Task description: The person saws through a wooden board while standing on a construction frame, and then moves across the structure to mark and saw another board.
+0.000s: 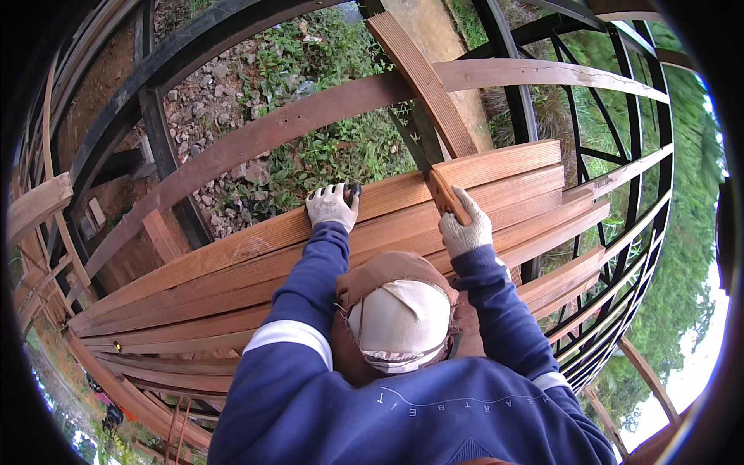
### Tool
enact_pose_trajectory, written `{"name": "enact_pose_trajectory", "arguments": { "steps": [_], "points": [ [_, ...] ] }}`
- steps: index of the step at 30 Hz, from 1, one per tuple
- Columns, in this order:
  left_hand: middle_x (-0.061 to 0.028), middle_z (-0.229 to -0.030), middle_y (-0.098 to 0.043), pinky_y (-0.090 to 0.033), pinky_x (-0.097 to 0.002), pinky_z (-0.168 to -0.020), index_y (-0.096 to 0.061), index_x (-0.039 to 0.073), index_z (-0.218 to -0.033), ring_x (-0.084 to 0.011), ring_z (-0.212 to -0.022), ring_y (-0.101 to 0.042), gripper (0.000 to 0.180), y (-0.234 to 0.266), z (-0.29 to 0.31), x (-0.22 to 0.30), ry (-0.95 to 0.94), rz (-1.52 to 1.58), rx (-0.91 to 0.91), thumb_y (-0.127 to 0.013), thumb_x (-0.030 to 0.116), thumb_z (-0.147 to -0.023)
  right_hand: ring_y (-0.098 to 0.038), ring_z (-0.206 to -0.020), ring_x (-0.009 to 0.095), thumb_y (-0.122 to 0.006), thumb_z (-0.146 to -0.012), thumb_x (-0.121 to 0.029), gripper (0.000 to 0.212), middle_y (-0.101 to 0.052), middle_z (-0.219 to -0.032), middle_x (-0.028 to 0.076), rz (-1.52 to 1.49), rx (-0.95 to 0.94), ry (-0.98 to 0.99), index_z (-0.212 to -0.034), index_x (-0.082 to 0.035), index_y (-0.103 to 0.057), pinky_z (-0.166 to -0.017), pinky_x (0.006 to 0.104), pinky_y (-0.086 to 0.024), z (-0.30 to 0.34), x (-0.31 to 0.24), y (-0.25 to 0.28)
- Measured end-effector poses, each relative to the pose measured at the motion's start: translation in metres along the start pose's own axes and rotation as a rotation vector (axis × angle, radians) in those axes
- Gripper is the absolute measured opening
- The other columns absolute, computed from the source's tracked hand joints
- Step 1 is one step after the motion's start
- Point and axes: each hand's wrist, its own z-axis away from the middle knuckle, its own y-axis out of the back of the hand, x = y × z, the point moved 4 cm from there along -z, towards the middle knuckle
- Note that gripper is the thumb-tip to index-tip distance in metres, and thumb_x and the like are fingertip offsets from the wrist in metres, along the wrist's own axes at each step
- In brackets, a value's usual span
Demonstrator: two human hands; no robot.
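My right hand (pixel 467 226), in a pale work glove, is wrapped round the wooden handle of a handsaw (pixel 447 198). The saw's dark blade points away from me and reaches past the far edge of the top plank (pixel 256 242); how deep it sits in the wood I cannot tell. To the left, my gloved left hand (pixel 332 206) lies on the same plank, its fingers laid over the far edge and holding nothing. Several reddish-brown planks (pixel 496 203) lie side by side under both hands, their right ends uneven.
A grooved board (pixel 422 81) slants away beyond the saw, across a long curved timber (pixel 279 128). Black metal framing (pixel 515 85) surrounds the planks. Through the gaps show rubble (pixel 205 105) and green weeds (pixel 310 70). At far left a beam end (pixel 39 208) juts in.
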Motion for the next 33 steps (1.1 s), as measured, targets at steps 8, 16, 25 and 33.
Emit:
{"name": "enact_pose_trajectory", "arguments": {
  "steps": [8,16,25,33],
  "points": [
    [-0.0072,-0.111,-0.072,-0.044,-0.0503,-0.101,-0.072,0.017,-0.112,-0.0283,-0.110,-0.064,0.042,0.003,0.003,-0.003,0.030,-0.022,-0.015,-0.059,0.053,-0.094,-0.069,-0.116,0.029,-0.057,-0.082,-0.002,0.059,-0.070,-0.125,0.023,0.139,-0.122,0.094,-0.141,0.005,-0.054,-0.101,0.0344,-0.051,0.129,-0.023,0.104],
    [-0.0062,-0.105,-0.073,-0.047,-0.0472,-0.097,-0.072,0.015,-0.107,-0.0286,-0.105,-0.066,0.038,-0.001,0.004,-0.007,0.017,-0.004,0.044,-0.063,0.048,-0.092,-0.071,-0.088,0.020,-0.066,-0.085,-0.004,0.048,-0.073,-0.100,0.020,-0.009,-0.034,-0.037,-0.132,0.004,-0.061,-0.081,0.0316,-0.056,0.021,-0.016,0.015],
    [-0.0069,-0.110,-0.073,-0.046,-0.0487,-0.100,-0.072,0.017,-0.113,-0.0293,-0.109,-0.065,0.040,0.004,0.004,0.000,0.025,-0.011,-0.023,-0.062,0.049,-0.092,-0.073,-0.091,0.027,-0.062,-0.083,-0.004,0.050,-0.073,-0.103,0.022,0.159,-0.093,0.018,-0.133,0.004,-0.061,-0.085,0.0338,-0.057,0.061,-0.008,0.058],
    [-0.0068,-0.108,-0.073,-0.043,-0.0492,-0.103,-0.072,0.017,-0.111,-0.0282,-0.110,-0.065,0.042,0.003,0.006,-0.007,0.046,-0.031,-0.023,-0.058,0.053,-0.094,-0.073,-0.106,0.028,-0.062,-0.080,-0.003,0.056,-0.073,-0.115,0.021,0.181,-0.090,0.035,-0.136,0.003,-0.059,-0.094,0.0350,-0.055,0.103,-0.006,0.081]
  ]
}}
